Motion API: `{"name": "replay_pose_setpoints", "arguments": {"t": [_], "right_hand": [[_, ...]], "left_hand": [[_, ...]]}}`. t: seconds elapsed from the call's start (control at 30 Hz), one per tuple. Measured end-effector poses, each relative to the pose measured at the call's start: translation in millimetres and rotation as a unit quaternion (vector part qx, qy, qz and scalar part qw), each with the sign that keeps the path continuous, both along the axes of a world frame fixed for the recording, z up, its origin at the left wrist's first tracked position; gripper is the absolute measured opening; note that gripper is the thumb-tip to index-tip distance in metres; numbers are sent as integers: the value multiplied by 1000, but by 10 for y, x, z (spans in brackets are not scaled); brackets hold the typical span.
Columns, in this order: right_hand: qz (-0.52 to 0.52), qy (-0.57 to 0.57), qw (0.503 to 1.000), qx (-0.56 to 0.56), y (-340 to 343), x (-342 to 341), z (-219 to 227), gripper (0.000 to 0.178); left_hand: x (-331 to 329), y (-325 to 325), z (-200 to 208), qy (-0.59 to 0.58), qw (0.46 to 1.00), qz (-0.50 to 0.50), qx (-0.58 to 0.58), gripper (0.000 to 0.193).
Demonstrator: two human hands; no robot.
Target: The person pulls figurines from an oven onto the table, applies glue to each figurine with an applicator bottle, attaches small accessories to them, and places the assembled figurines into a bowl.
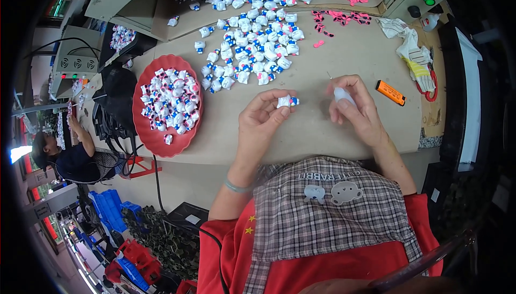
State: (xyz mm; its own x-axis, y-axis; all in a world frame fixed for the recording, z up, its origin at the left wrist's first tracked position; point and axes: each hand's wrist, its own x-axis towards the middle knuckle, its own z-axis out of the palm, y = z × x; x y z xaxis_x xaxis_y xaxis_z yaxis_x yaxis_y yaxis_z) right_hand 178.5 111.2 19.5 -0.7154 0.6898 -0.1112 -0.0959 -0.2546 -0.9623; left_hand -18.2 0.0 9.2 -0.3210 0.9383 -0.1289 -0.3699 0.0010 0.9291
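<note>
My left hand (259,123) pinches a small white toy figurine (284,101) with blue at one end, just above the table. To its right, my right hand (363,116) is closed round a small translucent white squeeze bottle (343,95). A thin needle-like tip shows at the bottle's upper left. The two hands are apart. Beyond them lies a loose pile of similar white and blue figurines (258,41). Small pink parts (344,18) with dark marks are spread to the right of that pile.
A red scalloped tray (167,151) full of figurines stands on the left. An orange lighter-shaped object (391,93), white and yellow gloves (411,47) and red-handled scissors (431,87) lie on the right. A co-worker (72,151) sits at far left.
</note>
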Motion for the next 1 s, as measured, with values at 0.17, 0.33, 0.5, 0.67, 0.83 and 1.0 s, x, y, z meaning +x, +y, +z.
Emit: {"name": "replay_pose_setpoints", "arguments": {"t": [0.17,0.33,0.5,0.67,0.83,1.0], "right_hand": [[-39,28,997,68,22,-41,64,19],[-45,33,995,83,52,-1,139,18],[-79,38,993,75,20,2,219,27],[-83,30,990,114,9,-29,274,31],[-126,23,989,73,-64,-55,324,32],[-135,3,970,203,-103,7,307,29]], "left_hand": [[12,-30,-21,-20,1000,-18,2,29],[78,-38,18,-74,996,-16,46,30],[93,-67,69,-84,995,-22,48,29],[123,-93,55,-80,996,-16,48,34],[145,-100,67,-84,995,-20,53,35],[157,-102,61,-94,994,-25,42,35]]}}
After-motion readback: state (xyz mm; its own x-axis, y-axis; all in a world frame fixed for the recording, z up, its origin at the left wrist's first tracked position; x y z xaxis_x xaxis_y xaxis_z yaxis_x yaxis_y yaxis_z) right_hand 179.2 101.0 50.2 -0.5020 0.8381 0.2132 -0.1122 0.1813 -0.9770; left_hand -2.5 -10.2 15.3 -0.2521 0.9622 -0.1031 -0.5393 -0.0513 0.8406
